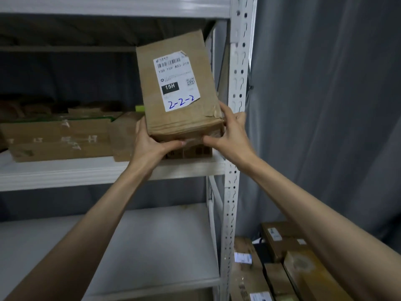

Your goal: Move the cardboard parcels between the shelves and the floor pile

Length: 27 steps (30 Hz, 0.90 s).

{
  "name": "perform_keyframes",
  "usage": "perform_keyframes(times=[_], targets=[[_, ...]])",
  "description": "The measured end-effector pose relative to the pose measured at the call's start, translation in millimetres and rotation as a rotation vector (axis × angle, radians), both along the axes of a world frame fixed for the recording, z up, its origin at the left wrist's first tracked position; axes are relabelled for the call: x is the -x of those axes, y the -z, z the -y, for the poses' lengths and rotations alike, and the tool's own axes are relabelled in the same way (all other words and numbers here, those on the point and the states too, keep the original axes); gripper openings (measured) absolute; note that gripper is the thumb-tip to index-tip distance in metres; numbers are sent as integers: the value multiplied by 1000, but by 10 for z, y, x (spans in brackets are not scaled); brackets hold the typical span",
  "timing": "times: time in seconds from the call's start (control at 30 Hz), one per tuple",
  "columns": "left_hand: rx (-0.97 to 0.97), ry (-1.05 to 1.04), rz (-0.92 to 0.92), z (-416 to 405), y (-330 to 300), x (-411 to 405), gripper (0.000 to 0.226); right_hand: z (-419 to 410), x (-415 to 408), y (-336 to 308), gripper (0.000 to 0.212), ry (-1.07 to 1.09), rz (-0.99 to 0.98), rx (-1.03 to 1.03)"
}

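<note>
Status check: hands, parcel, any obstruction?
Left hand and right hand grip labelled parcel at its near end. Parcel tilted over shelf. Smaller box underneath it.

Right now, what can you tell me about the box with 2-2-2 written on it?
The cardboard parcel is a worn brown box, creased and wrinkled, with torn tape at its lower right corner. A white shipping label on its facing side shows barcodes, a QR code, a black "15H" patch and blue handwritten "2-2-2". It is tilted, at the right end of the middle shelf. The left hand and right hand grip its lower corners.
</note>
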<state>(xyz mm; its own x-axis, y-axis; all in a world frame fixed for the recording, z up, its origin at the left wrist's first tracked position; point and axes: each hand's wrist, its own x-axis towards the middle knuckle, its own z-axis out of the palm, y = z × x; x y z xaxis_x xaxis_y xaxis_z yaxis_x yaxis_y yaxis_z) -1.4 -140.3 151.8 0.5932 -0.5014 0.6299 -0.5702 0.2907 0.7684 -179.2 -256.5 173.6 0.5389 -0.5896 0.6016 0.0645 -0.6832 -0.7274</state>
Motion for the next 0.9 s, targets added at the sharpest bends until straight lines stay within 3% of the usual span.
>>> perform_keyframes(times=[0.4, 0.57, 0.9], targets=[[56, 158, 88, 86, 360, 845, 109, -53, 915, 452, 94, 102, 124, 80], [61, 199, 219, 394, 489, 1312, 112, 108, 1447, 673, 96, 224, 177, 29], [-44, 364, 224, 1187, 922, 2131, 103, 587, 2408, 1111, 90, 388, 129, -102]])
